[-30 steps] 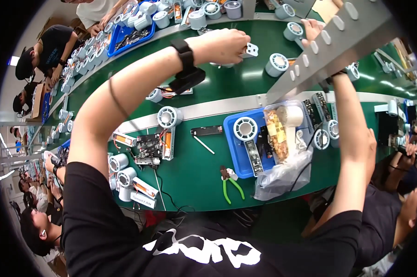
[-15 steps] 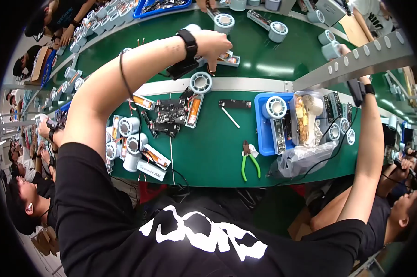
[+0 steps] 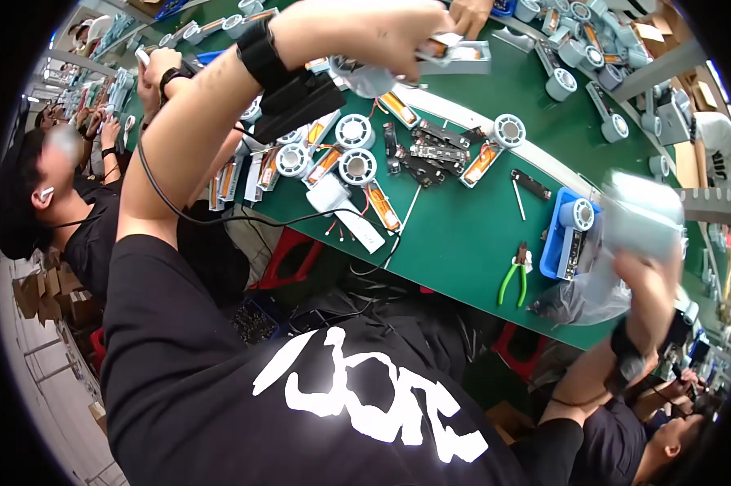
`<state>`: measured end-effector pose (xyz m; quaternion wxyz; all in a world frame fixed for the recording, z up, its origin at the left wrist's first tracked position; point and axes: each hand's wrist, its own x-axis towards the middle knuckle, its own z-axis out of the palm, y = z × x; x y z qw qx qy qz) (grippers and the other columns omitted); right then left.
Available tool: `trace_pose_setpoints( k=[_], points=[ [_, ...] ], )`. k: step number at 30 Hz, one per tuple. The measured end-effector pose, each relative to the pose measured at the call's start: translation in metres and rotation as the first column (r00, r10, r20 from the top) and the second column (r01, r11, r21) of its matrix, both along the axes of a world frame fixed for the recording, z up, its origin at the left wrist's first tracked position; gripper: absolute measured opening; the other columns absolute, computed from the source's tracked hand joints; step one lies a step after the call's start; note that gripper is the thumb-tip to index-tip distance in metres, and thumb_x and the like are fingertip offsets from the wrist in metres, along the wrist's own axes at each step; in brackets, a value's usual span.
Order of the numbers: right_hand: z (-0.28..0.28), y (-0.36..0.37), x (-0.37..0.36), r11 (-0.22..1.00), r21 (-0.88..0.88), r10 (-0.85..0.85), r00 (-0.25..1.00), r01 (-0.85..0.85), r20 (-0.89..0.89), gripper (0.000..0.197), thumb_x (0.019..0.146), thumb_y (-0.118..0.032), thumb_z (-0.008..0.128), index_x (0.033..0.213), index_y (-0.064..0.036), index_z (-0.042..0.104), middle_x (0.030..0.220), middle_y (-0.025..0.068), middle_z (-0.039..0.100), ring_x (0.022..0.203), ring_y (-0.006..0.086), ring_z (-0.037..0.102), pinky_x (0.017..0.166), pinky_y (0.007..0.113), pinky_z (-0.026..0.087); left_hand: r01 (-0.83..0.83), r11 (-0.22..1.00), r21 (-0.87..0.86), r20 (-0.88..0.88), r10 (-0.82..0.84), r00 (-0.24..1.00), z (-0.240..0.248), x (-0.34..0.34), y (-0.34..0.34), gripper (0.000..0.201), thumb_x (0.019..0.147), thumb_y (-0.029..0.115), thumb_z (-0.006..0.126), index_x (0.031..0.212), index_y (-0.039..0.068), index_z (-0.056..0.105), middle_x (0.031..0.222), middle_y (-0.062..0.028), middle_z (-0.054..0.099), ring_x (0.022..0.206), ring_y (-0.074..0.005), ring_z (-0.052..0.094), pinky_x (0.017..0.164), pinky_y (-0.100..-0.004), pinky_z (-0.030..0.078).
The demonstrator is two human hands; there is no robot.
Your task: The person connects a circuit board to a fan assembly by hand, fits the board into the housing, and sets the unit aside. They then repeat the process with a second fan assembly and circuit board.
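Note:
My left hand (image 3: 385, 36) is at the far edge, fingers closed on a pale-blue handheld fan casing (image 3: 466, 58) with orange inside. A fan head (image 3: 364, 79) shows under this hand. My right hand (image 3: 649, 279), smeared by motion, is at the right, grasping a blurred pale-blue part (image 3: 645, 211); its exact shape is lost. Beside it are a blue tray (image 3: 550, 255) with a fan (image 3: 577, 215) in it and a clear plastic bag (image 3: 584, 300). Several black circuit-board pieces (image 3: 438, 152) lie piled mid-table, next to an opened fan (image 3: 509, 130).
Green-handled cutters (image 3: 513, 279), a white stick (image 3: 518, 200) and a black strip (image 3: 531, 184) lie on the green table (image 3: 454, 243). Opened fans (image 3: 357, 166) crowd the left side. A cable (image 3: 276, 219) hangs from my left arm. Co-workers sit on both sides; another person's hand (image 3: 469, 16) is beyond mine.
My view has turned, so the table appears tilted. My right hand has come back from the far right toward the tray with a pale-blue part. My left hand now has a fan casing.

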<state>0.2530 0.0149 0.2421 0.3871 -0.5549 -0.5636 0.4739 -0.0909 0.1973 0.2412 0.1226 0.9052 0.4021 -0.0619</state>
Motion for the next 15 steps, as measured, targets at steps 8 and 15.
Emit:
trace_pose_setpoints(
  k=[8,15],
  points=[
    [-0.120,0.080,-0.186,0.903,0.244,0.209,0.857,-0.354,0.470,0.046,0.074,-0.021,0.086,0.105,-0.0003,0.059,0.099,0.0166,0.069,0.091,0.0238,0.069,0.082,0.033,0.053,-0.123,0.989,0.087,-0.178,0.137,0.974,-0.135,-0.123,0.007,0.050,0.074,0.030,0.083,0.114,0.005,0.066,0.106,-0.0180,0.070,0.095,-0.0336,0.071,0.076,-0.0444,0.058],
    [-0.146,0.023,-0.127,0.997,0.058,0.032,0.924,-0.058,0.380,0.048,0.072,-0.026,0.086,0.099,-0.0012,0.056,0.098,0.0181,0.071,0.089,0.0323,0.071,0.080,0.039,0.055,-0.089,0.996,0.023,-0.086,0.091,0.992,-0.137,-0.137,0.004,0.063,0.081,0.040,0.080,0.131,0.007,0.061,0.108,-0.0197,0.069,0.099,-0.0339,0.069,0.084,-0.0419,0.056]
  ],
)
